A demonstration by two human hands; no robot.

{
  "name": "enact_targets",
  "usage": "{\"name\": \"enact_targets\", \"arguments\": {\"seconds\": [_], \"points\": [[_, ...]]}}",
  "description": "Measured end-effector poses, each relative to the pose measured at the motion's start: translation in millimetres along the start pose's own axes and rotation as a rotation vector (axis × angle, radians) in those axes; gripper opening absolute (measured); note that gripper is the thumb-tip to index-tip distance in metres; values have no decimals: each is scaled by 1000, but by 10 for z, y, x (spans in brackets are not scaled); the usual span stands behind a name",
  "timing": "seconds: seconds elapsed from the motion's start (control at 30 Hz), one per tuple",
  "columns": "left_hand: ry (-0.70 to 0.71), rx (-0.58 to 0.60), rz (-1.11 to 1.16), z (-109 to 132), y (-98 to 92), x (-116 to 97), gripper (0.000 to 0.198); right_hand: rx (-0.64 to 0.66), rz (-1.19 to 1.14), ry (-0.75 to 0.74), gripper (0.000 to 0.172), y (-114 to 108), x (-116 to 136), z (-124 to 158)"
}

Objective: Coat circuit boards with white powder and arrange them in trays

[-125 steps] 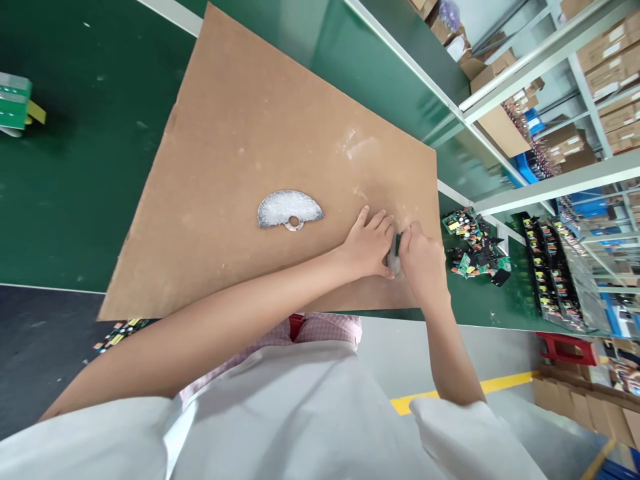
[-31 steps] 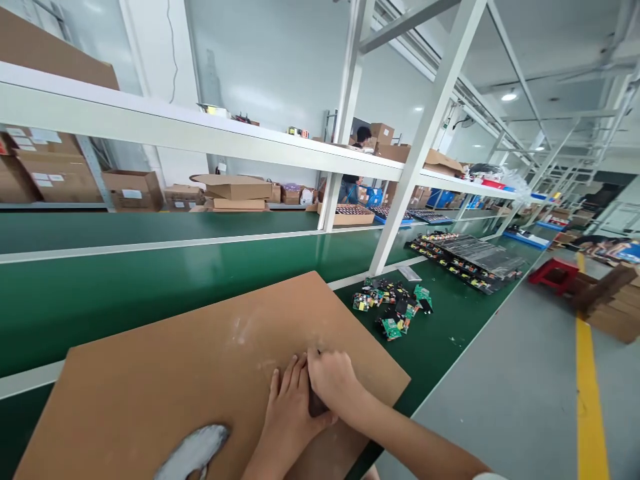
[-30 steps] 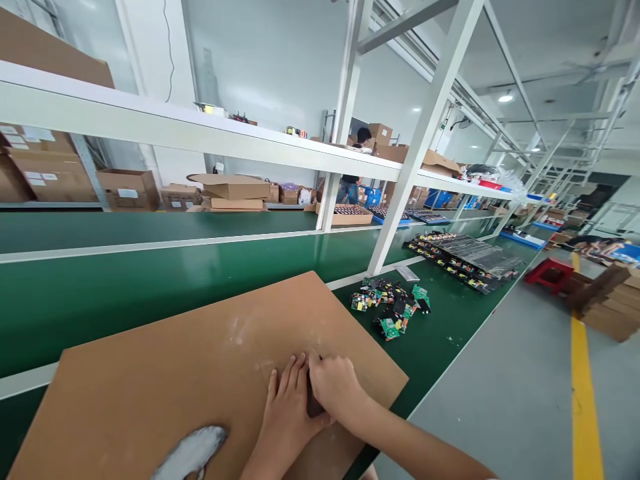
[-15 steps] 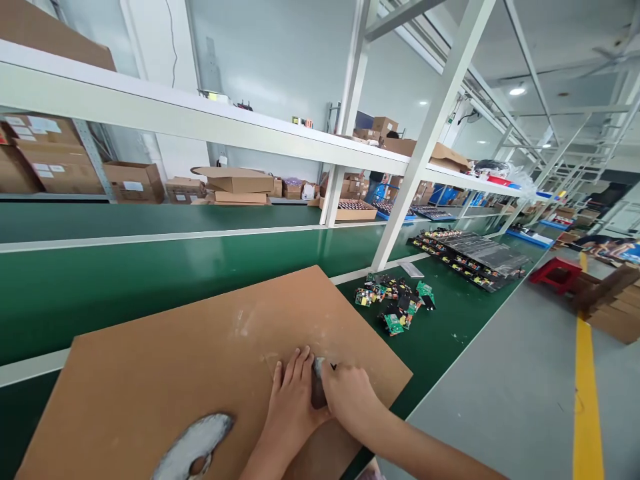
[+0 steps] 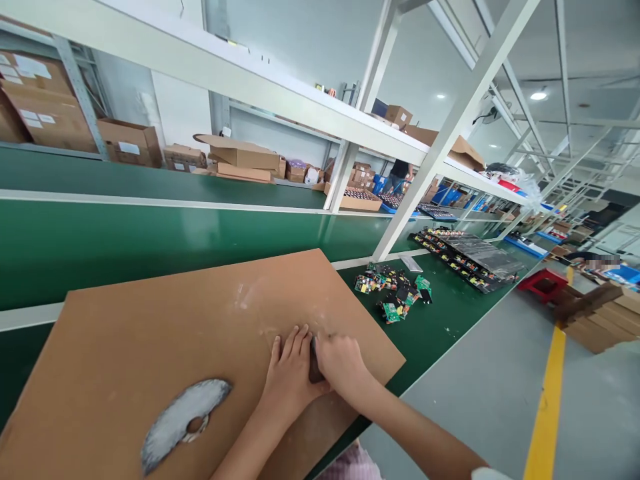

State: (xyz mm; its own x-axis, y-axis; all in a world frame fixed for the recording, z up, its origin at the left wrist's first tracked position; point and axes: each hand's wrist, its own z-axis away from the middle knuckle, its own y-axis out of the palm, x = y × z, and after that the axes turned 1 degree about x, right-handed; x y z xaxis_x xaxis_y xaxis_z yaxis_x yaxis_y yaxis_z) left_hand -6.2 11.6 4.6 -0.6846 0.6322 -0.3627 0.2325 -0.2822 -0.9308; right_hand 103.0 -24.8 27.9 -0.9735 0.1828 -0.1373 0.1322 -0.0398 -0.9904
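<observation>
A large brown board (image 5: 145,333) lies on the green bench under both hands. My left hand (image 5: 293,370) rests flat on it, fingers stretched out, its thumb by the near end of a dark, smooth-looking piece (image 5: 315,363). Against the far right side of that piece, my right hand (image 5: 343,363) is closed with fingers curled; whatever it grips is hidden. To the left lies a grey-white half-disc shape (image 5: 173,420) with dark edges and a round brown notch.
Loose circuit boards (image 5: 393,293) are heaped right of the board, with stacked trays of boards (image 5: 465,257) beyond. A white post (image 5: 425,180) rises from the bench. On the floor at right stand a red stool (image 5: 543,285) and cardboard boxes (image 5: 595,320).
The view has tilted and shifted slightly. My right fist has moved a little on the dark piece, and the pale patch and black tip beside its fingers no longer show. My left hand stays put.
</observation>
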Motion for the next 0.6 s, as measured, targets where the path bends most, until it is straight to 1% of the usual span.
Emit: {"name": "enact_targets", "arguments": {"seconds": [0.07, 0.13, 0.3, 0.37, 0.5, 0.53, 0.6], "points": [[9, -18, 10, -9, 12, 4, 86, -46, -20, 4, 15, -27, 6, -111], [17, -27, 20, -11, 16, 5, 85, -45, -26, -6, 15, -37, -3, -120], [20, -20, 18, -1, 22, 4, 75, 47, 34, 20, 15, 4, -47, 135], [23, -29, 17, -5, 31, 7, 77, 32, 32, 21, 15, -4, -34, 94], [37, -63, 35, -16, 47, 14, 86, -33, -19, 21, 18, -40, 7, -113], [41, -66, 37, -15, 48, 14, 84, -27, -23, 24, 17, -40, 9, -110], [43, -65, 34, -9, 50, 15, 79, 13, 1, 20, 15, -24, 0, -20]]}}
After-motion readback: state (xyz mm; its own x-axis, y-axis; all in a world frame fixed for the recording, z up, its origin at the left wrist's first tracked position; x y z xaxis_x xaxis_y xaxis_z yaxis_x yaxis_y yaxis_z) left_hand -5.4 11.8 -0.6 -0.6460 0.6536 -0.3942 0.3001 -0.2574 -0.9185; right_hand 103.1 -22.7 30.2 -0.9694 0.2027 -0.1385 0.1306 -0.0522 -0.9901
